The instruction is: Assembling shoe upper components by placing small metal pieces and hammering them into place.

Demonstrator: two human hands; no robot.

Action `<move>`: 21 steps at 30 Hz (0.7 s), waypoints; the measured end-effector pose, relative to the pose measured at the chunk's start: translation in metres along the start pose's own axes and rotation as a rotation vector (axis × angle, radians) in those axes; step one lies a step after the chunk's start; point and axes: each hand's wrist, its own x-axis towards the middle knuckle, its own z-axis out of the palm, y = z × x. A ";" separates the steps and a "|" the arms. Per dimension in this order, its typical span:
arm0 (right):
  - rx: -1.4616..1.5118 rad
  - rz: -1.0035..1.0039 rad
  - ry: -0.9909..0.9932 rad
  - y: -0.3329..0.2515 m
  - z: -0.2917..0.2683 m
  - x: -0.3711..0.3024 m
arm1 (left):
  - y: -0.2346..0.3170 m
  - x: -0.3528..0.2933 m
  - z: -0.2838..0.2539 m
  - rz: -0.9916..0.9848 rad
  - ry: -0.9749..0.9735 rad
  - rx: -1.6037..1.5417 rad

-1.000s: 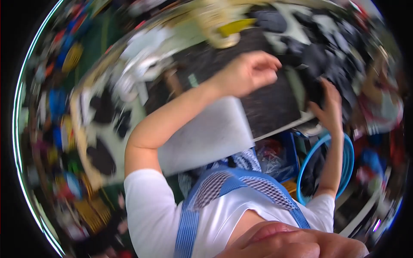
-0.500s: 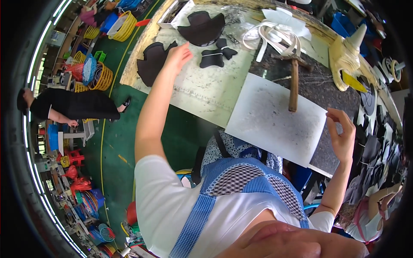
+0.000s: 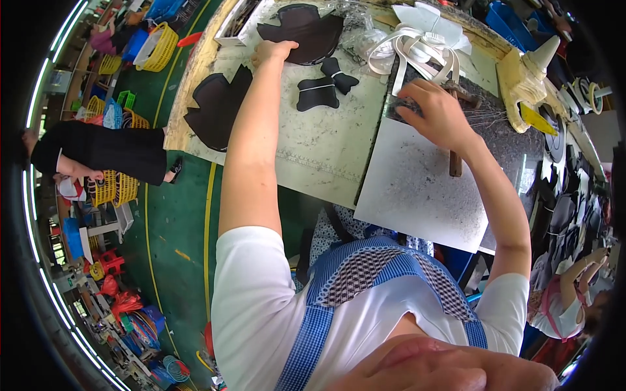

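My left hand (image 3: 271, 53) reaches to the far left of the worktable, its fingers stretched over the near-left edge of a stack of dark curved shoe-upper pieces (image 3: 308, 38). I see no piece lifted. Just left of my forearm lies another dark piece group (image 3: 218, 107). To the right are two small black bundles tied with white thread (image 3: 317, 94). My right hand (image 3: 435, 112) hovers over the top of a white sheet (image 3: 417, 179), thumb and fingers apart, holding nothing I can see. It partly hides a hammer, whose wooden handle (image 3: 455, 164) shows below the wrist.
Coiled white straps (image 3: 420, 52) lie at the back. A cream last stand (image 3: 523, 81) with a yellow piece stands at the right. A tool box (image 3: 242, 21) sits at the far left corner. One person (image 3: 104, 153) stands at left; another (image 3: 564, 303) works at right.
My left hand has moved away from me onto the dark stack. My right hand has come in from the sheet's right corner to over its top edge, by the hammer.
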 end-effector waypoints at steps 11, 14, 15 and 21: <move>0.965 0.226 0.096 -0.063 0.014 0.036 | 0.056 -0.165 -0.070 0.893 0.328 -0.634; 1.282 0.226 0.268 -0.093 0.037 0.053 | 0.028 -0.247 -0.051 1.265 0.258 -0.350; 1.345 0.364 0.325 -0.110 0.039 0.052 | 0.018 -0.270 -0.049 1.326 0.322 -0.348; 1.648 0.693 0.327 -0.079 0.044 -0.001 | -0.063 -0.288 -0.073 0.769 0.071 -0.658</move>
